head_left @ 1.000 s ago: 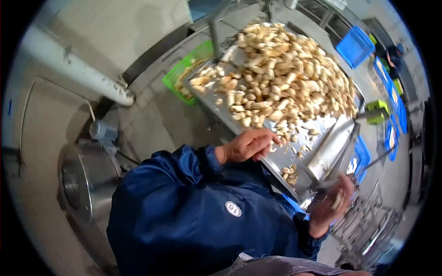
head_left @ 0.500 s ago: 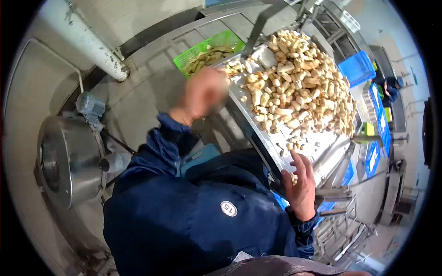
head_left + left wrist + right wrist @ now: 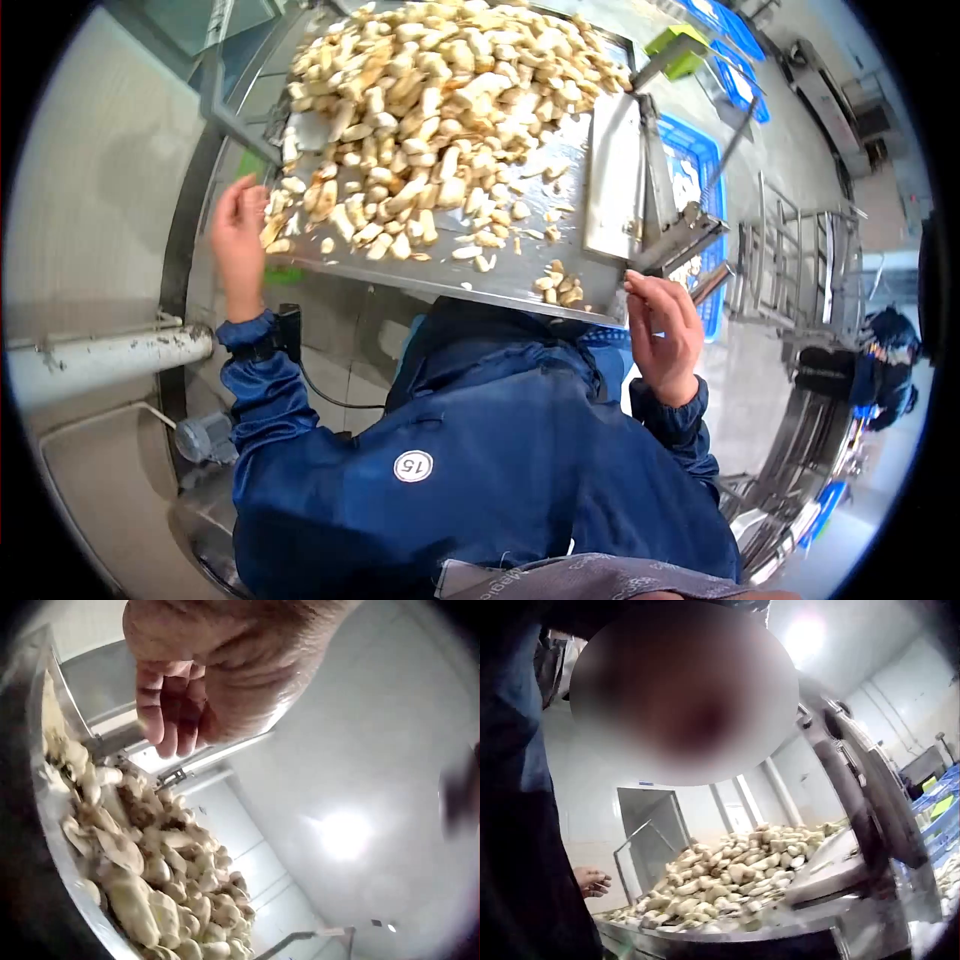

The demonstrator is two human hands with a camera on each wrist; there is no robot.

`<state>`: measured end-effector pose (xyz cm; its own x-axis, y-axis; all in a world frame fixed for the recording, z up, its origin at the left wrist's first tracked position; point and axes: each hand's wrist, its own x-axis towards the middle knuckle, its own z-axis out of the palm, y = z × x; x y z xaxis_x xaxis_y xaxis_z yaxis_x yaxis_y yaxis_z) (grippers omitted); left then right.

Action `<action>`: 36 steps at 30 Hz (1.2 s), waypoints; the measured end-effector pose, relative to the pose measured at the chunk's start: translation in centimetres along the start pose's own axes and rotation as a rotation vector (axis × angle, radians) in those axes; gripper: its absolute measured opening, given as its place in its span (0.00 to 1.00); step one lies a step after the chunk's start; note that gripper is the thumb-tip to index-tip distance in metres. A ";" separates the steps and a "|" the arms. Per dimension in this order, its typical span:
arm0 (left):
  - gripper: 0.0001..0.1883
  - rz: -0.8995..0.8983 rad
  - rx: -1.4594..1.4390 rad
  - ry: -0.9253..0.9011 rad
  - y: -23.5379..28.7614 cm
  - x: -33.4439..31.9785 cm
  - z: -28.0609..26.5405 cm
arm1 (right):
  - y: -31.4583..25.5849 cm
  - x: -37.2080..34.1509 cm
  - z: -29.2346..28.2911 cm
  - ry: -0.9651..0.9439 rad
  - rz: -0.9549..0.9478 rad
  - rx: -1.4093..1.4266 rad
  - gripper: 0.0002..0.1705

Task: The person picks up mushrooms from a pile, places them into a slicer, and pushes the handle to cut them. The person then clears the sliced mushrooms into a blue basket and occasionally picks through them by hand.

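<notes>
A big heap of pale brown king oyster mushrooms (image 3: 430, 110) covers much of the steel table (image 3: 450, 280). My left hand (image 3: 240, 240) is raised by the table's left front corner, beside the mushrooms at the heap's edge. In the left wrist view its fingers (image 3: 154, 724) hang loosely bent above the heap, and nothing shows in them. By the right front corner is my right hand (image 3: 665, 330), thumb and fingers apart, fingertips close to the table's edge. A small cluster of mushroom pieces (image 3: 558, 285) lies just left of it. The right wrist view blurs this hand.
A raised metal plate (image 3: 612, 180) and a steel bracket (image 3: 690, 240) border the table's right side. Beyond them stands a blue crate (image 3: 712, 150) with pale pieces inside. A green basket (image 3: 285, 273) shows under the left corner. Another person (image 3: 885, 365) is far right.
My left hand moved from the front edge out over the green basket, then up beside the table's left corner. The right hand moved over the front edge, then to the right corner. The view has turned.
</notes>
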<state>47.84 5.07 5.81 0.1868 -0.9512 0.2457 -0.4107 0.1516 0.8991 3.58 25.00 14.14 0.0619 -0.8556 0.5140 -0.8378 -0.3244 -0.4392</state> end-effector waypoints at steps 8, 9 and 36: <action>0.12 0.398 0.123 -0.774 12.5 -1.6 20.8 | 3.1 -0.5 -2.4 0.251 -0.037 -0.068 0.19; 0.12 0.473 0.099 -0.810 11.8 -1.6 24.0 | 3.4 -0.6 -2.7 0.260 -0.033 -0.062 0.19; 0.13 0.109 -0.293 -0.830 14.8 -7.4 42.9 | 7.0 -2.4 -0.7 0.392 0.461 0.750 0.20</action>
<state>2.10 2.79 1.71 -0.5945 -0.7984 0.0952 -0.1225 0.2070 0.9706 -2.86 25.05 10.37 -0.4857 -0.8122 0.3231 -0.1614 -0.2800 -0.9463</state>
